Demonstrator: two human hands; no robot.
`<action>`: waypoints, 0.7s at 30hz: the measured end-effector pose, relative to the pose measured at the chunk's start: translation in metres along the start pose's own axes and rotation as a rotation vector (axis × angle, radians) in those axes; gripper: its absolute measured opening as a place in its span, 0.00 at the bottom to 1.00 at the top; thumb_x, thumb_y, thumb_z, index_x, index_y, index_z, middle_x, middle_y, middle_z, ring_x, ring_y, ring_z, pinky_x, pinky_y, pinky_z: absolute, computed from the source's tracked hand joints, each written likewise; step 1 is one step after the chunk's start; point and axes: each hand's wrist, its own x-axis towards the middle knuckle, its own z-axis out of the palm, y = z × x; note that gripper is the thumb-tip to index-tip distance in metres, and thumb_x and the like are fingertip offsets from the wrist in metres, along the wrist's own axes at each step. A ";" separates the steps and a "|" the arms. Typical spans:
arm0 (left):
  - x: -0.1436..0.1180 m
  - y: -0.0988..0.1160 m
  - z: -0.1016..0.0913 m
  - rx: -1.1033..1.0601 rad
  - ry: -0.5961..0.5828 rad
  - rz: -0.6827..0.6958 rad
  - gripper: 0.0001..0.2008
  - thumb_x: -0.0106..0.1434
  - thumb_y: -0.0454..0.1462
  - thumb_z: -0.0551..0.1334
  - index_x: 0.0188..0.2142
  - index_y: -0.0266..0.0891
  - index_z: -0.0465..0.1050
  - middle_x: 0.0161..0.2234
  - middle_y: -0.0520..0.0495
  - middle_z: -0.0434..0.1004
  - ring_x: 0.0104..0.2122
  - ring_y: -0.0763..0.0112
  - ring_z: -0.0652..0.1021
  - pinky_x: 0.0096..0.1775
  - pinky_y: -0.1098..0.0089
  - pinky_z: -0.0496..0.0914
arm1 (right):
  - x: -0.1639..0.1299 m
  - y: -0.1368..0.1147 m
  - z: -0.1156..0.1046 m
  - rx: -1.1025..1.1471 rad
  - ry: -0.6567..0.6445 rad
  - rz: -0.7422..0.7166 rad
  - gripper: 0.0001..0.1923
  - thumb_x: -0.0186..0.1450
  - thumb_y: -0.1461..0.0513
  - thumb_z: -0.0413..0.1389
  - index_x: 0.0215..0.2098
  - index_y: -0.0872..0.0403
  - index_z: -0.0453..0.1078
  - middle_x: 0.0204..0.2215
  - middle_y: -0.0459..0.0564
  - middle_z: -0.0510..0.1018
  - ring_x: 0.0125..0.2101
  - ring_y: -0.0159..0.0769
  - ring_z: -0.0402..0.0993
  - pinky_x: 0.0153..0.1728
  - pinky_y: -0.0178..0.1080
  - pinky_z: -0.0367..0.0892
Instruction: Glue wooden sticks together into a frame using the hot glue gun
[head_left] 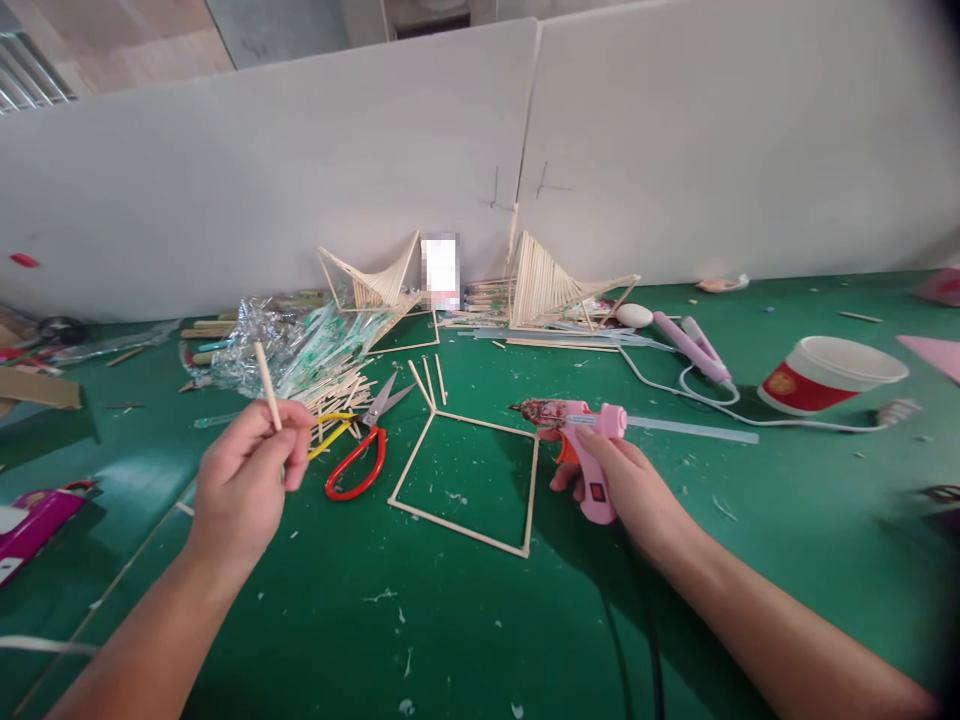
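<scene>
Between the fingertips of my left hand (251, 470) a thin wooden stick (266, 382) stands nearly upright, raised over the table. My right hand (611, 465) is wrapped round the handle of a pink hot glue gun (592, 440); its nozzle points left and a clear glue stick (690, 430) juts from its back. Below the nozzle lies a four-sided frame of wooden sticks (457, 527), flat on the green table. Several short sticks (427, 380) rest by its far left corner. Scissors (367, 435) with one red and one yellow handle lie partly open between my left hand and the frame.
Two curved stick models (551, 285) stand against the grey partition (300, 180). Crumpled clear plastic (259, 345) and a heap of loose sticks (341, 390) lie at left. On the right are a paper cup (825, 375) and a lilac corded tool (694, 350). A black cord (654, 630) trails nearby.
</scene>
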 end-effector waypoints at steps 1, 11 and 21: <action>-0.001 -0.002 -0.001 0.028 0.022 -0.008 0.05 0.59 0.33 0.57 0.33 0.39 0.71 0.18 0.57 0.59 0.17 0.78 0.61 0.20 0.74 0.55 | 0.000 0.000 0.000 0.000 0.000 0.000 0.28 0.63 0.44 0.49 0.45 0.58 0.73 0.19 0.48 0.79 0.18 0.31 0.66 0.19 0.32 0.60; -0.027 -0.020 0.011 0.708 -0.574 0.134 0.10 0.59 0.43 0.62 0.38 0.44 0.77 0.18 0.56 0.67 0.17 0.75 0.66 0.22 0.75 0.60 | 0.003 0.001 0.001 -0.025 0.017 0.022 0.25 0.63 0.45 0.50 0.38 0.57 0.72 0.19 0.49 0.79 0.18 0.31 0.67 0.18 0.32 0.60; -0.020 -0.035 0.019 0.795 -0.663 0.432 0.10 0.62 0.33 0.56 0.36 0.45 0.76 0.33 0.55 0.82 0.28 0.70 0.80 0.30 0.74 0.68 | -0.006 -0.009 0.002 -0.122 0.056 0.068 0.26 0.62 0.43 0.51 0.25 0.57 0.70 0.17 0.49 0.77 0.16 0.29 0.65 0.17 0.31 0.58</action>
